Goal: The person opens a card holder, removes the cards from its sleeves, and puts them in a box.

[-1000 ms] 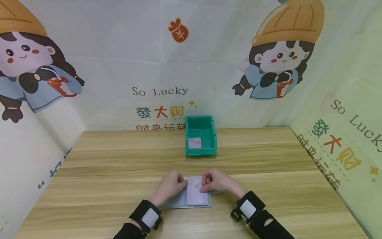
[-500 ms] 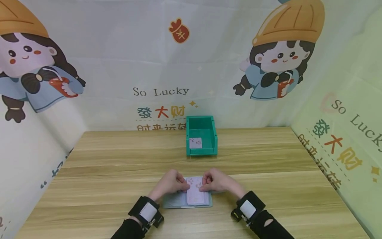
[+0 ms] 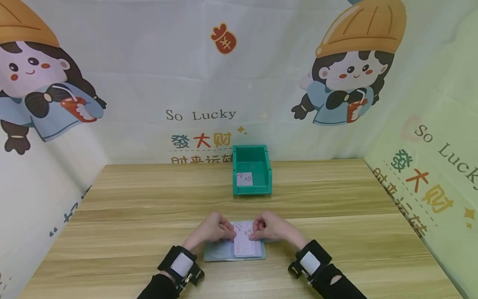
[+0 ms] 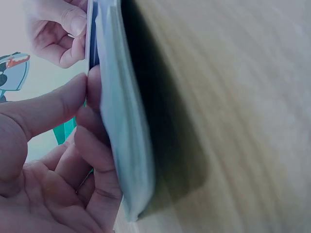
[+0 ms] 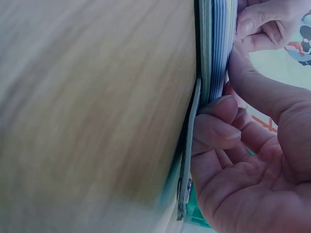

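Cartoon-printed sheeting [image 3: 138,62] backs a wooden table [image 3: 130,207]; nearer than a green bin [image 3: 252,190], left hand [image 3: 213,227] and right hand [image 3: 273,225] pinch a pink sheet [image 3: 244,247] atop an open booklet [image 3: 218,251]; lettering [image 3: 201,114] reads "So Lucky."

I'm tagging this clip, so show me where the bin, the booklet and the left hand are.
Bin [image 3: 252,190]: head view, front wall.
Booklet [image 3: 219,251]: head view, left flap.
Left hand [image 3: 213,227]: head view, back of hand.

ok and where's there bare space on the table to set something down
Bare tabletop lies to the left and right of the green bin, with a narrower strip between it and the open booklet. Crowded: the booklet itself, where the left hand and right hand pinch its sides.
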{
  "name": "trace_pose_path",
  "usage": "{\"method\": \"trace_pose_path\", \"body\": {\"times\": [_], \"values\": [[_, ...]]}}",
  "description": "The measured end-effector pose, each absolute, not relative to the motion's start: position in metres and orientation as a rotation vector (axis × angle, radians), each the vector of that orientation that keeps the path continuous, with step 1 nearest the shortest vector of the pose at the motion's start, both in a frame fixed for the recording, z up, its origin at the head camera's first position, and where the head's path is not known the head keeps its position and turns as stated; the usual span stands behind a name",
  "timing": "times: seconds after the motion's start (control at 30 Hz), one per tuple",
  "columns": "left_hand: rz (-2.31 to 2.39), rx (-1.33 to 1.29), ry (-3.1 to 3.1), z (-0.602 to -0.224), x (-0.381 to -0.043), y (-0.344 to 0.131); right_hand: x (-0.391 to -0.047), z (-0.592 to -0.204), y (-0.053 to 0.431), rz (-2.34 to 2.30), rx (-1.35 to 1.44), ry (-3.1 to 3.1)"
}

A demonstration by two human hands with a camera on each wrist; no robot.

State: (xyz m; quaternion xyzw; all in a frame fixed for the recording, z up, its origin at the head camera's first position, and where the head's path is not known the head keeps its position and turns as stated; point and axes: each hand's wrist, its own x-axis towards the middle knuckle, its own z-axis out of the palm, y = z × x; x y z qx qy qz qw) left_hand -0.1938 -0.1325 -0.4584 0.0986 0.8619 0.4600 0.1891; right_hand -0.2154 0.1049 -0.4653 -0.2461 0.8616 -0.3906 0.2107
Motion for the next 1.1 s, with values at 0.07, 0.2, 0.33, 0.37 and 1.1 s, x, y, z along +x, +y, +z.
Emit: {"method": "trace_pose_path", "body": {"times": [0.07, 0.2, 0.33, 0.37, 1.1], "values": [[1.296, 0.271, 2.420, -0.4580, -0.1933, -0.1328, -0.2152, -0.4659, 0.1046, -1.078, -0.678, 2.403], [1.304, 0.263, 2.409, -0.4572, -0.1922, -0.1323, -0.2147, -0.4659, 0.1043, -1.074, -0.676, 2.413], [1.312, 0.243, 2.409, -0.4573, -0.1914, -0.1310, -0.2148, -0.4657, 0.1042, -1.074, -0.706, 2.417], [1.310, 0.235, 2.411, -0.4576, -0.1913, -0.1308, -0.2149, -0.4658, 0.1042, -1.075, -0.715, 2.418], [1.322, 0.100, 2.363, -0.4554, -0.1912, -0.1311, -0.2145, -0.4631, 0.1030, -1.058, -0.646, 2.415]]}}
